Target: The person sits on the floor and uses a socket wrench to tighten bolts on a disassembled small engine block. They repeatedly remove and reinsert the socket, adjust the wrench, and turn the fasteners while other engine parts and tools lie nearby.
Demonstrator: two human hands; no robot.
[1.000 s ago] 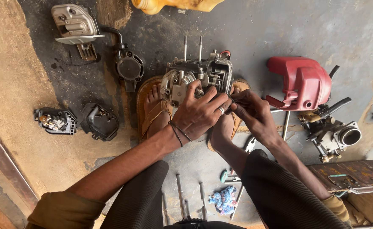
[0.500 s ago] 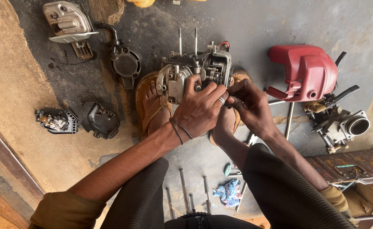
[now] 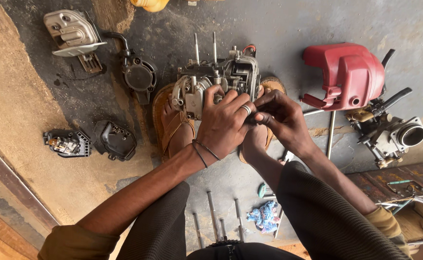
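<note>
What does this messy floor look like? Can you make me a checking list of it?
Surface: stained concrete floor, sandy patch at the left.
Job's things: small metal engine block held between two sandalled feet, two studs sticking up.
Clutter: red engine cover, carburettor part, silver muffler, black covers, loose rods, blue rag.
Hands: left hand, with a ring and wrist bands, grips the engine block; right hand pinches something small against it, too hidden to tell.
Cables: nothing seen.
Surroundings: rusty metal box at the right.
</note>
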